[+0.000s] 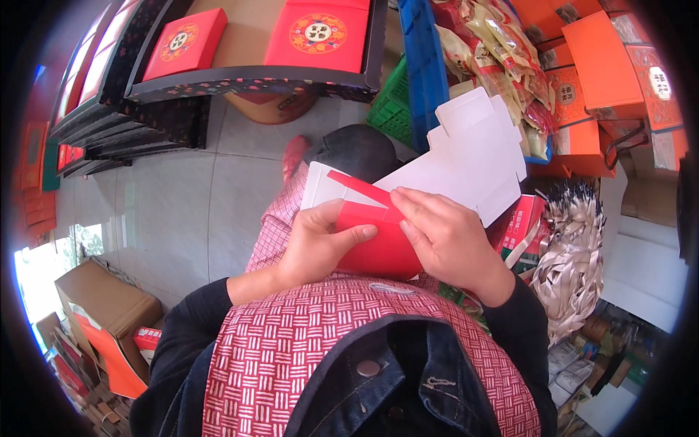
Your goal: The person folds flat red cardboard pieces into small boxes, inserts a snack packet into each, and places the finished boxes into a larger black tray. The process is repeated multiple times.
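Shows dark characters on round medallions (318,34) of two red boxes (183,45), on pale labels (660,82) of orange boxes (601,62), and white characters on a red-and-green package (521,220) at right.

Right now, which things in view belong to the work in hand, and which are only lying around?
In use: red carton with white flaps, left hand, right hand.
Apparently just lying about: beige ribbon bundle, green crate, brown cardboard box, orange boxes.
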A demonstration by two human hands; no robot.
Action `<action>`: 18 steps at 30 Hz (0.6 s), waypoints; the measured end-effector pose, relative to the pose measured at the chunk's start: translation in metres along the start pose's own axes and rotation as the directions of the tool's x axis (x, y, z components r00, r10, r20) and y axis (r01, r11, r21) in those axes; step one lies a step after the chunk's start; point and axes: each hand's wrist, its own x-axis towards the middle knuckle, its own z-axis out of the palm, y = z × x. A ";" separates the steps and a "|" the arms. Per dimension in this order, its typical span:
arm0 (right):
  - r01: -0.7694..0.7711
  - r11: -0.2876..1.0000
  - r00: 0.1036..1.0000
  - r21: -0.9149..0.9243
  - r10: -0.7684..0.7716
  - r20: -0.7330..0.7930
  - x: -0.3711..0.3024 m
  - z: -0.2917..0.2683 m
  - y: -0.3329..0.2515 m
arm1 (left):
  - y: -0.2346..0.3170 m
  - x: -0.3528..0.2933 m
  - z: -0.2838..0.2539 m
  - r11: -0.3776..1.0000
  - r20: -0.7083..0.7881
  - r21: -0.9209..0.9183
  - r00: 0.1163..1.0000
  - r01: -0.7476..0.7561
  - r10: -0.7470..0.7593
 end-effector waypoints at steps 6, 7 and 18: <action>0.010 0.989 0.994 0.148 0.007 -0.112 0.003 -0.001 0.003 | 0.005 0.001 0.002 0.997 -0.007 -0.075 1.000 0.021 -0.022; -0.002 0.987 0.994 0.158 0.019 -0.107 0.003 0.000 0.003 | 0.005 0.001 0.002 0.997 0.000 -0.070 1.000 0.010 -0.010; 0.085 0.996 0.996 0.036 -0.084 -0.040 0.004 -0.003 -0.004 | 0.000 -0.002 -0.001 0.997 -0.037 -0.061 0.999 -0.041 0.038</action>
